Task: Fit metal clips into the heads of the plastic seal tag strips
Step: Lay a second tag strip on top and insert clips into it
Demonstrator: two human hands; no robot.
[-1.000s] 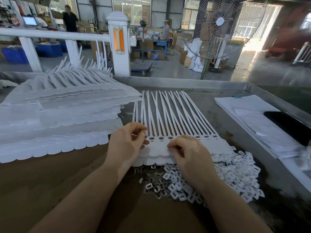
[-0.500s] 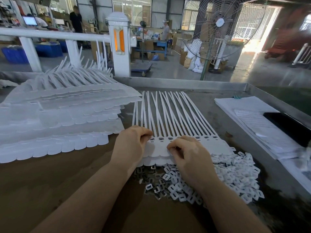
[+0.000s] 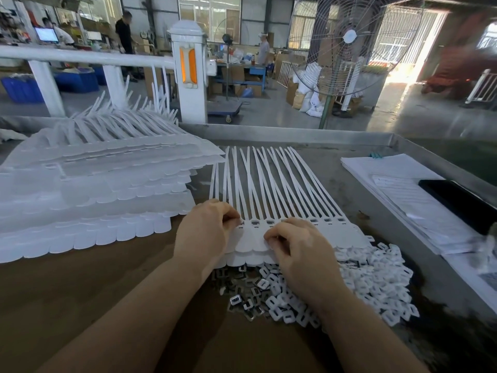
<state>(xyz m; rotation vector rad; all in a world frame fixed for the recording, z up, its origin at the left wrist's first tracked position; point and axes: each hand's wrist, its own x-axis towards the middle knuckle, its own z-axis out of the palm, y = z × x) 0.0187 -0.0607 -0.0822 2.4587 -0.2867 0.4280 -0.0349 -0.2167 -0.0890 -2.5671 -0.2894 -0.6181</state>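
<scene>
A sheet of white seal tag strips (image 3: 282,184) lies flat on the table, tails pointing away from me and heads with small slots in a row near my hands. My left hand (image 3: 204,232) has its fingers curled, with the fingertips pinched together at the leftmost head. A metal clip seems to be held there, mostly hidden. My right hand (image 3: 298,251) curls its fingers onto the tag flags just below the heads and holds the sheet down. A pile of loose metal clips (image 3: 242,300) sits right under my wrists.
A heap of white plastic caps (image 3: 376,286) lies right of the clips. A tall stack of tag strip sheets (image 3: 94,184) fills the left side. Papers (image 3: 398,184) and a black phone (image 3: 462,200) lie at right. The table's metal rim (image 3: 295,135) runs behind, with a standing fan (image 3: 347,44) beyond.
My left hand has moved down and right, from lifted above the strips to the leftmost head. My right hand stays on the sheet.
</scene>
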